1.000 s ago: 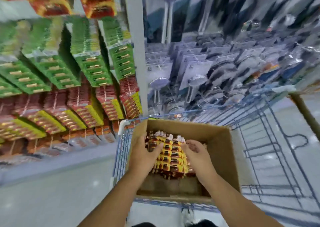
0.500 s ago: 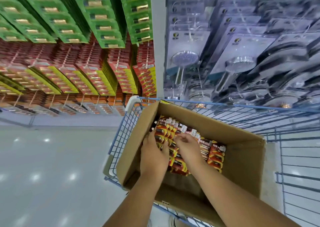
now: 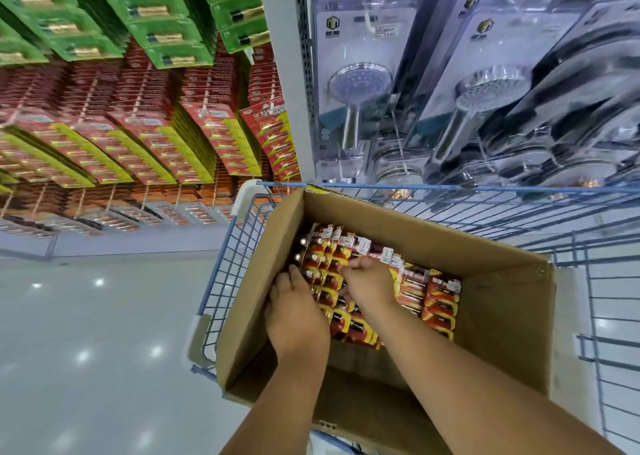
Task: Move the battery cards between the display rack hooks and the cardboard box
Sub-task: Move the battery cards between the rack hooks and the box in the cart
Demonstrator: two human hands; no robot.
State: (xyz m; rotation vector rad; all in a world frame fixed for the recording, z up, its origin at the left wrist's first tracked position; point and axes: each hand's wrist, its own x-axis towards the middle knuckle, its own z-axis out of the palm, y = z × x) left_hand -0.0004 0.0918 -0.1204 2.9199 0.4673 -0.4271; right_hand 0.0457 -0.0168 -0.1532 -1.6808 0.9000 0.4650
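An open cardboard box (image 3: 502, 302) sits in a blue wire cart. Red, yellow and black battery cards (image 3: 440, 302) lie stacked in rows inside it. Both my hands are down in the box at the left end of the stack. My left hand (image 3: 294, 312) curls its fingers round the left edge of a bundle of cards. My right hand (image 3: 367, 281) grips the top of the same bundle from the right. The rack hooks (image 3: 204, 108) at the upper left carry hanging red and yellow battery cards, with green ones above.
The blue wire cart (image 3: 221, 281) holds the box; its right part shows bare wire. A white upright post (image 3: 287, 73) divides the battery rack from packaged shower heads (image 3: 360, 83). Glossy pale floor (image 3: 86, 333) lies to the left.
The view has tilted down and closer to the box. Both hands have stayed on the left bundle of cards, sinking a little deeper around it.
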